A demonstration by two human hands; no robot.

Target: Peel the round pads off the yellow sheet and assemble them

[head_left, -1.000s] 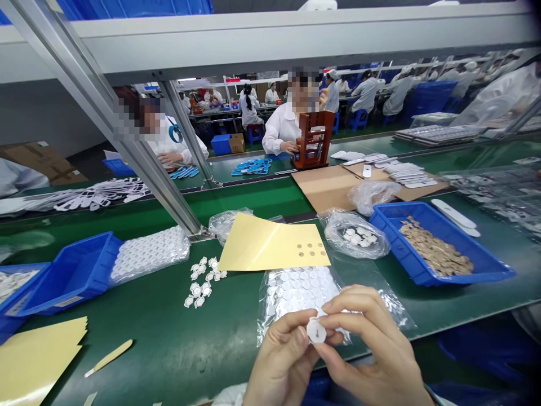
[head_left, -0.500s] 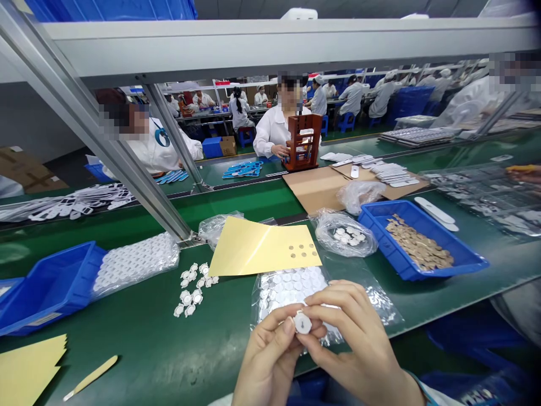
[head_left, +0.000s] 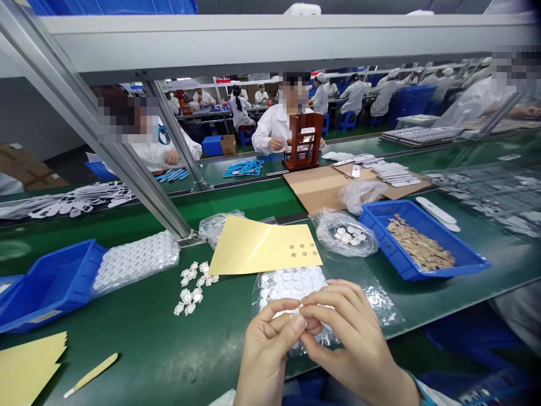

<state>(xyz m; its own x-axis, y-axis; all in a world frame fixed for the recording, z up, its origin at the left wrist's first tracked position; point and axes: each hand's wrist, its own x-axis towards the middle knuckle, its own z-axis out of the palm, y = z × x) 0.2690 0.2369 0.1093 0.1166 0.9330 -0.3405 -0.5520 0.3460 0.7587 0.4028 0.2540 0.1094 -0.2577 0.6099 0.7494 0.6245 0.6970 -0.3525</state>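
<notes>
My left hand (head_left: pixel 267 352) and my right hand (head_left: pixel 353 344) meet at the near edge of the green bench. Their fingertips pinch together round a small white round part (head_left: pixel 299 313), now almost hidden between thumbs and forefingers. Right behind the hands lies a clear plastic bag of white discs (head_left: pixel 291 285). Beyond it is a yellow backing sheet (head_left: pixel 257 248) with a few round holes. To the left, several small white round parts (head_left: pixel 192 282) lie loose on the bench.
A blue bin of tan discs (head_left: pixel 422 248) stands right, a bag of white parts (head_left: pixel 346 234) beside it. A blue bin (head_left: pixel 51 285) and a wrapped white sheet (head_left: pixel 135 259) sit left. A yellow stick (head_left: pixel 91 375) and yellow sheet (head_left: pixel 25 366) lie near left. Co-workers sit opposite.
The white part showed plainly between my fingertips before; my fingers have closed over it and it is nearly covered. The view shifted slightly left.
</notes>
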